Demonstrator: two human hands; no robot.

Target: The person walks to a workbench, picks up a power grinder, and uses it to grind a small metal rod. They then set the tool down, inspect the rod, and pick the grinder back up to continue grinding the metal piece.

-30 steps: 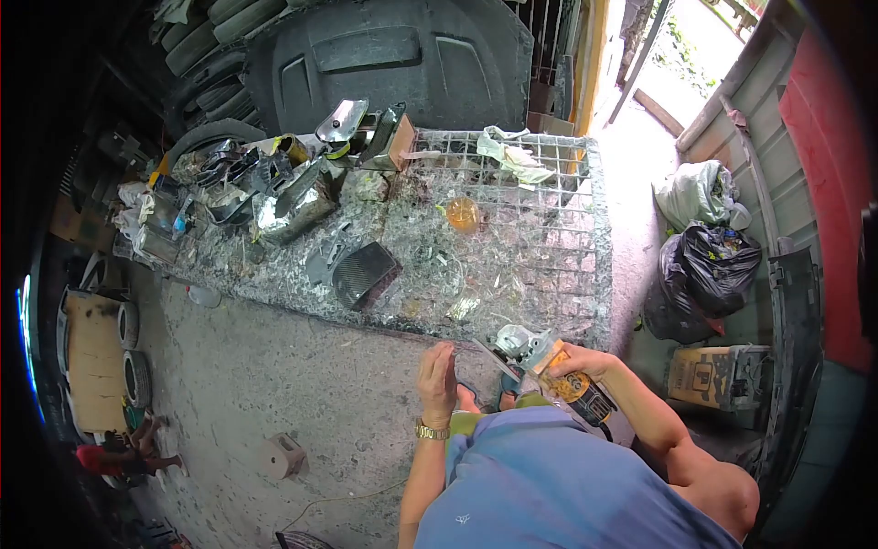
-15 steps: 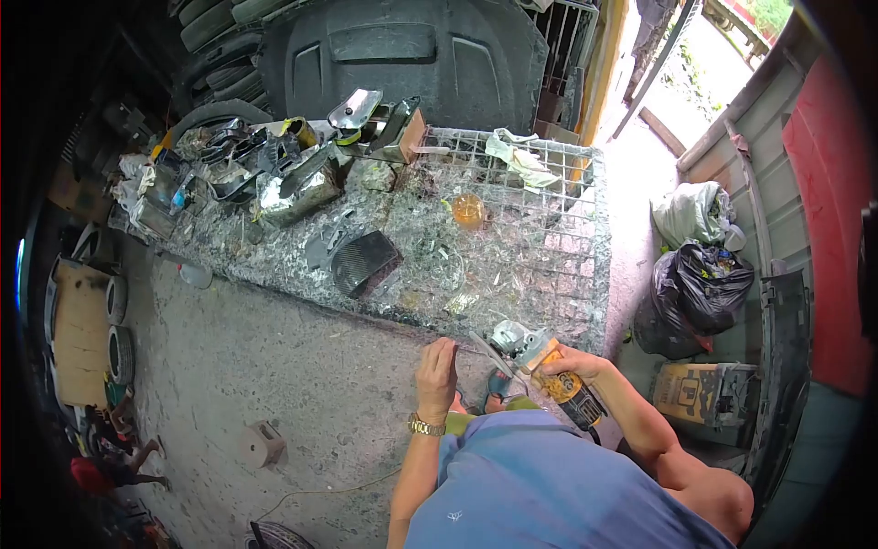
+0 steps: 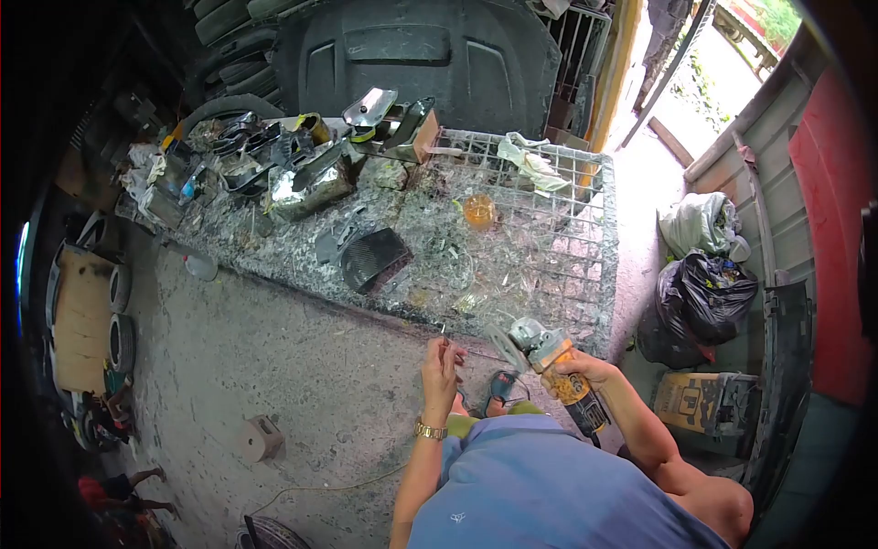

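Note:
My right hand [image 3: 587, 369] is wrapped round the body of a yellow and black angle grinder [image 3: 578, 399]. The grinder's disc [image 3: 506, 349] faces left, toward my other hand, with a gap between them. My left hand [image 3: 440, 371], with a gold watch [image 3: 430, 430] on the wrist, is closed in a pinch near the bench's front edge. A small thin piece [image 3: 444, 330] pokes up from its fingertips, too small to name. On the bench beyond lie a dark mesh-covered part [image 3: 373, 261] and an orange-amber round object [image 3: 479, 211].
A crusted bench [image 3: 302, 291] with a metal grid on its right side spans the front. Scrap parts and a shiny metal box [image 3: 313, 188] crowd its left. Bags [image 3: 700, 295] stand at right. A concrete block [image 3: 262, 439] and a cord [image 3: 334, 488] lie on the floor.
The view has shifted slightly. My left hand has turned, and a thin piece now shows above its fingertips. The grinder has moved a little to the right, away from that hand.

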